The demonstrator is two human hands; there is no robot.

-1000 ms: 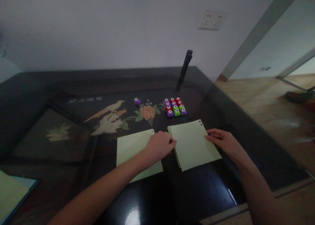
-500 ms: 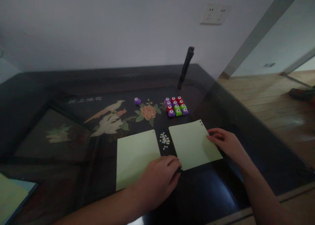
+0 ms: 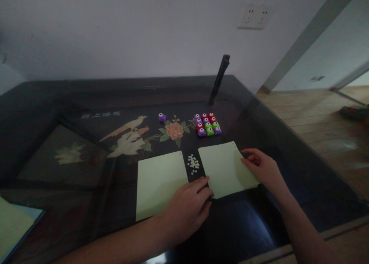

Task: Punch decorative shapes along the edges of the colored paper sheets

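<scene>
A pale green sheet of paper (image 3: 223, 169) lies on the dark table with small punched holes in its top right corner. My right hand (image 3: 263, 169) pinches its right edge, which bows up slightly. At the sheet's lower left corner, the fingers of my left hand (image 3: 191, 204) are apart and touch the edge. A second pale green sheet (image 3: 161, 183) lies to the left, partly under my left wrist and hand. Between the sheets is a small pile of cut-out paper shapes (image 3: 193, 162). Beyond them stands a block of red, purple and green craft punches (image 3: 206, 124) with eye-like tops.
A single purple punch (image 3: 162, 117) sits apart, left of the block. A black stick-like object (image 3: 219, 79) stands near the back edge. More paper (image 3: 17, 229) lies at the lower left. The glossy table (image 3: 86, 194) bears a bird and flower picture.
My left fingers have stretched out further onto the right sheet's lower left corner. My right hand has shifted slightly left, and the sheet's right side bends more.
</scene>
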